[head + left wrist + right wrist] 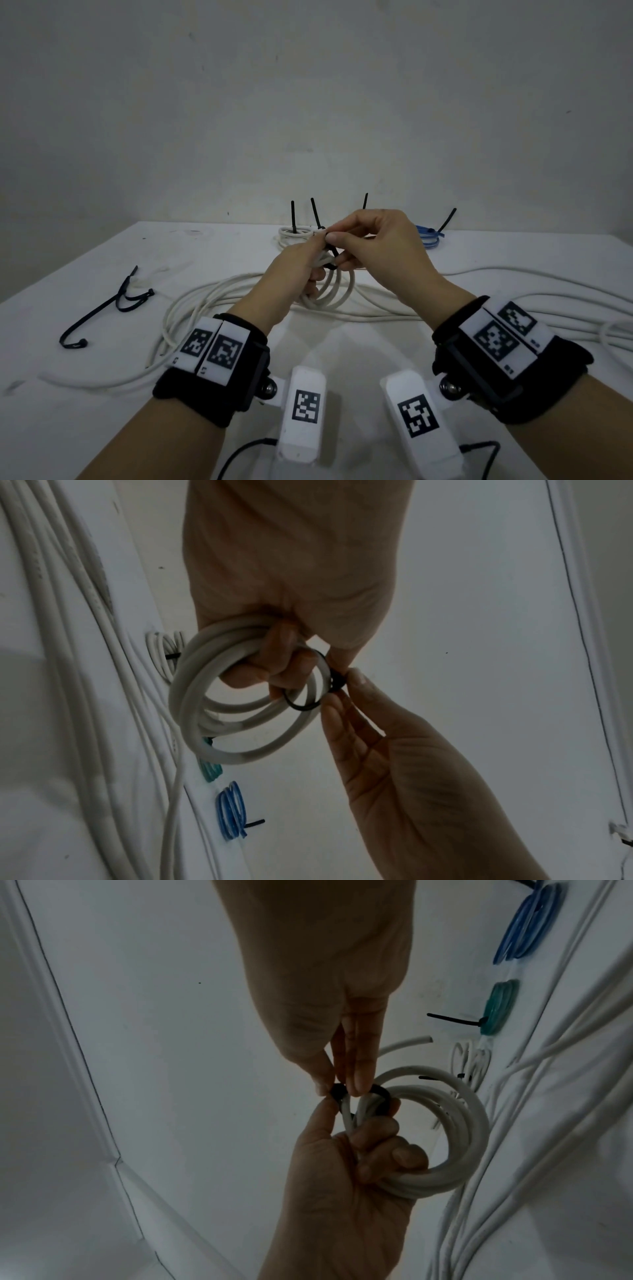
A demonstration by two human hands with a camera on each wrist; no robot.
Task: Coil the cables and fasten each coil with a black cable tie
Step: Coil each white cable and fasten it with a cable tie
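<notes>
I hold a small white cable coil (334, 291) above the table's middle. My left hand (318, 263) grips the coil's top, fingers curled through its loops (240, 696). A black cable tie (330, 245) loops round the coil strands (308, 699). My right hand (334, 240) pinches the tie's head between thumb and fingertips (339, 1092). In the right wrist view the left hand (377, 1150) comes up from below with the coil (455, 1150) hanging beside it. The tie's loop (380, 1096) still stands loose round the strands.
Tied coils sit at the table's back edge: a white one (294, 236), a blue one (428, 238) and a teal one (498, 1010), their tie tails sticking up. Long loose white cable (222, 298) sprawls across the table. Spare black ties (120, 301) lie at the left.
</notes>
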